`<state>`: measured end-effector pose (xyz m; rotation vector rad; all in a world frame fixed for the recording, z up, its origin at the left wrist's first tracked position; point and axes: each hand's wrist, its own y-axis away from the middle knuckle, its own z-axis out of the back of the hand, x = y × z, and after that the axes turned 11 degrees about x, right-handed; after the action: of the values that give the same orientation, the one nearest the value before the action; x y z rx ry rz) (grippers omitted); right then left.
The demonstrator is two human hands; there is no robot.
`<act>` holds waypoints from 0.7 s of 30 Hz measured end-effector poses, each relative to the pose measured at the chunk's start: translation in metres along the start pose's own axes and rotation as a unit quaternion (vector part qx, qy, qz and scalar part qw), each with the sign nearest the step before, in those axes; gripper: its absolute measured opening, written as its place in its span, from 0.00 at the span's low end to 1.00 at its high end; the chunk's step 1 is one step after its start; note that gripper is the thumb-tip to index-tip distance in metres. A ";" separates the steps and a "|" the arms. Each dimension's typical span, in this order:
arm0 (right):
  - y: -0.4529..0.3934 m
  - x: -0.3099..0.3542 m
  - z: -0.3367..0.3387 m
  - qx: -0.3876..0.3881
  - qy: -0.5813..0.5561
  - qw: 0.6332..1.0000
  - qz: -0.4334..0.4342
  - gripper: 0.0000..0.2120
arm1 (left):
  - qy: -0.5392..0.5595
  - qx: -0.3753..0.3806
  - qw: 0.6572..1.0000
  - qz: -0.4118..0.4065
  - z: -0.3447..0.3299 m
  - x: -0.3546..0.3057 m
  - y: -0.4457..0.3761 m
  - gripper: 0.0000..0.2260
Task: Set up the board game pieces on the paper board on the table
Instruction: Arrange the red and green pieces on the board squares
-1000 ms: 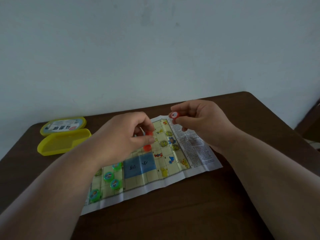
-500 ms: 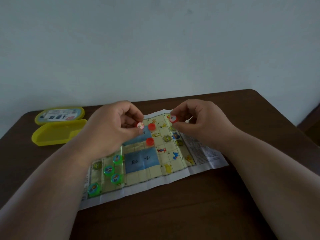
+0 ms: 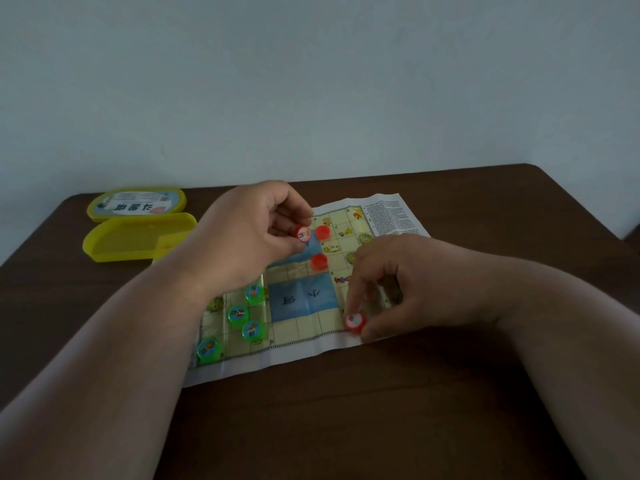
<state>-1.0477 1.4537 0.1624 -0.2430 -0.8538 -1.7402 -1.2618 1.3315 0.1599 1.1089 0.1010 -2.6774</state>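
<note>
The paper board (image 3: 304, 355) lies flat on the brown table, with yellow squares and two blue patches. My left hand (image 3: 252, 233) hovers over its far left part and pinches a red piece (image 3: 302, 233) with a white label. My right hand (image 3: 398, 289) is low at the board's near right corner, fingers on another red piece (image 3: 356, 321) that touches or nearly touches the paper. Two red pieces (image 3: 322, 232) (image 3: 319, 261) rest on the board's middle. Several green pieces (image 3: 238, 314) stand at the near left end.
A yellow plastic box (image 3: 138, 239) lies open at the table's far left, with its labelled lid (image 3: 136, 204) just behind it. The brown table (image 3: 346, 427) ends at a pale wall. Printed text (image 3: 391, 216) fills the board's far right margin.
My right hand has carried its red piece from above the far end down to the board's near right corner. My left hand still holds its red piece in about the same place.
</note>
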 end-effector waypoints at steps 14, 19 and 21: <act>0.004 -0.001 0.003 -0.055 -0.064 0.996 -0.013 0.14 | -0.101 -0.013 0.995 0.012 -0.002 -0.001 -0.001 0.08; 0.000 -0.012 0.009 -0.258 -0.164 0.952 -0.013 0.07 | -0.097 -0.028 0.995 0.013 -0.007 0.000 -0.003 0.07; -0.003 -0.016 0.008 -0.309 -0.200 0.929 -0.023 0.08 | -0.100 -0.042 0.994 0.016 -0.013 -0.002 -0.003 0.07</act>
<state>-1.0473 1.4714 0.1582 -1.0341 -0.5640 -2.0007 -1.2523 1.3368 0.1517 0.8051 0.1578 -2.7116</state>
